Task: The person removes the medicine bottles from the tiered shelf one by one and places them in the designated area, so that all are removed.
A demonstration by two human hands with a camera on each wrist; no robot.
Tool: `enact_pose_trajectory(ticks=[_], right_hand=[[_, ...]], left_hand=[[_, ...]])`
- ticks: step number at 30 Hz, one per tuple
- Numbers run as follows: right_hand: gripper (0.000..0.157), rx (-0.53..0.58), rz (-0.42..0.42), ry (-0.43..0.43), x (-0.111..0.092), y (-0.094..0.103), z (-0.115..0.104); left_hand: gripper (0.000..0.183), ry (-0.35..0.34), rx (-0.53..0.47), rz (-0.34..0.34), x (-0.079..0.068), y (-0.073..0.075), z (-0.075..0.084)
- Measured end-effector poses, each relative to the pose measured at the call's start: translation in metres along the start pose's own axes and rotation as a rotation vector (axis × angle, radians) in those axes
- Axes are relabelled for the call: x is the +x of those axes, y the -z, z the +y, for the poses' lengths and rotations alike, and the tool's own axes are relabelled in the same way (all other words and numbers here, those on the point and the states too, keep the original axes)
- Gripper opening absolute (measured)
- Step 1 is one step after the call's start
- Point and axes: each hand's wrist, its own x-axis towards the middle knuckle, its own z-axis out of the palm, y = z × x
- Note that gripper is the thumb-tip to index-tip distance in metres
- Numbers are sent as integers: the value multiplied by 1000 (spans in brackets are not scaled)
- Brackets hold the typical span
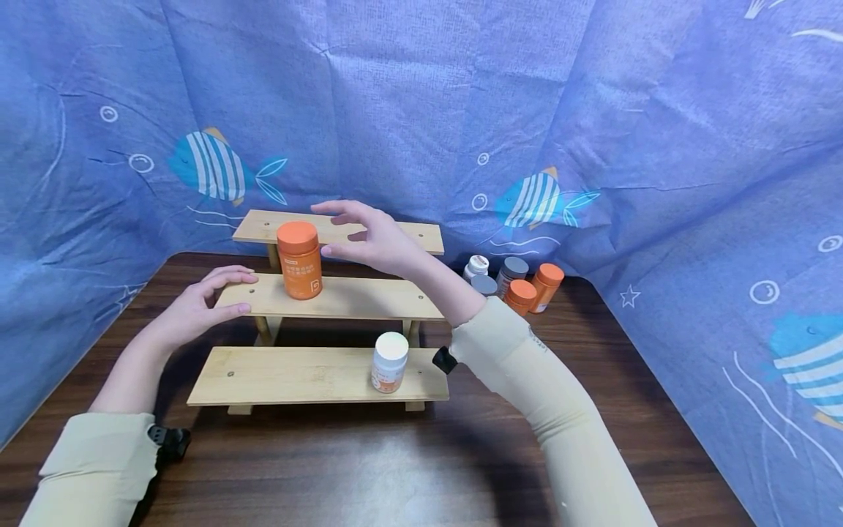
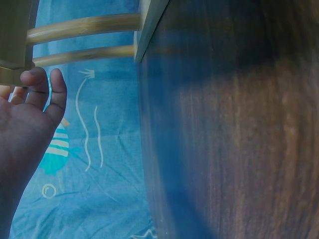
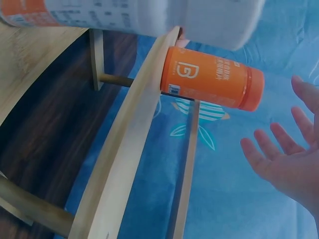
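Note:
An orange supplement bottle (image 1: 301, 272) with an orange cap stands upright near the left end of the middle shelf board (image 1: 362, 298) of a three-step wooden rack. My right hand (image 1: 378, 238) is just right of its cap, fingers spread and holding nothing; the right wrist view shows a gap between this hand (image 3: 289, 154) and the orange bottle (image 3: 209, 78). At the middle board's left end, my left hand (image 1: 197, 304) rests with loosely bent fingers. A white bottle (image 1: 390, 364) stands on the lowest board (image 1: 283, 377), toward its right end.
Several capped bottles, including an orange one (image 1: 546, 287), a grey-capped one (image 1: 512, 272) and a white one (image 1: 476, 268), stand right of the rack on the dark wooden table (image 1: 329, 468). The top board (image 1: 415, 233) is at the back, before a blue fish-print cloth (image 1: 408, 110).

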Motion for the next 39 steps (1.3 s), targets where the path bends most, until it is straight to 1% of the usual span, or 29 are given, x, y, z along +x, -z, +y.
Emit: enact_pose_trajectory(ticks=[4,7,13,17,22,26,28,32,34,39], right_hand=[[56,3,-42,-17,8,-5,1],[57,4,-68,-15,14,-8,2],[56,-53,-92,-6,22,-11,5],[54,-73,-108,-5,26,-14,9],[53,-61,-142,10,30,-18,14],[50,-26,-173,37,33,-22,18],[49,-20,-179,46,31,-23,15],[48,-17,-174,60,24,-22,0],[47,-7,-165,58,24,-23,0],[43,9,-119,76,37,-33,28]], left_hand=[[44,-1,0,1,0,0,0],[45,7,4,1,1,0,-1],[45,28,13,-2,2,0,-1],[45,24,13,-2,1,0,-2],[45,18,12,-1,1,0,-2],[45,22,13,-2,1,0,-2],[45,24,14,-2,1,0,-1],[45,27,15,-2,1,0,-1],[45,26,14,-1,1,0,0],[45,32,10,-6,0,0,1]])
